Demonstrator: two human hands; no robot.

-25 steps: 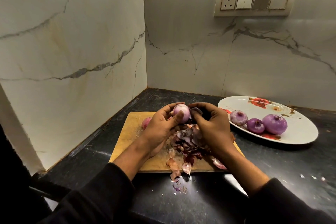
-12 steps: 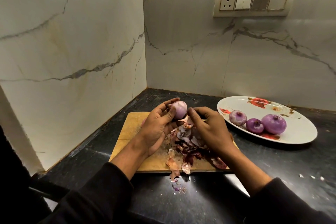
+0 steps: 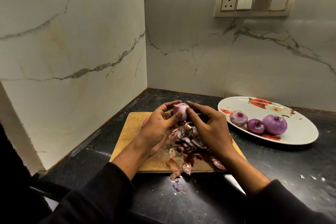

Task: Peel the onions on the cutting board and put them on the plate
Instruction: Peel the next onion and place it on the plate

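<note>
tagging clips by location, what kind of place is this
Most likely a home kitchen corner: a dark stone countertop against marble-look walls, a wooden cutting board strewn with onion peels, and a wall switch panel with socket.

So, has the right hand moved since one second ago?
Yes, a little. The right hand dropped toward the peel pile on the cutting board half a second ago, then came back up to the onion held by the left hand.
</note>
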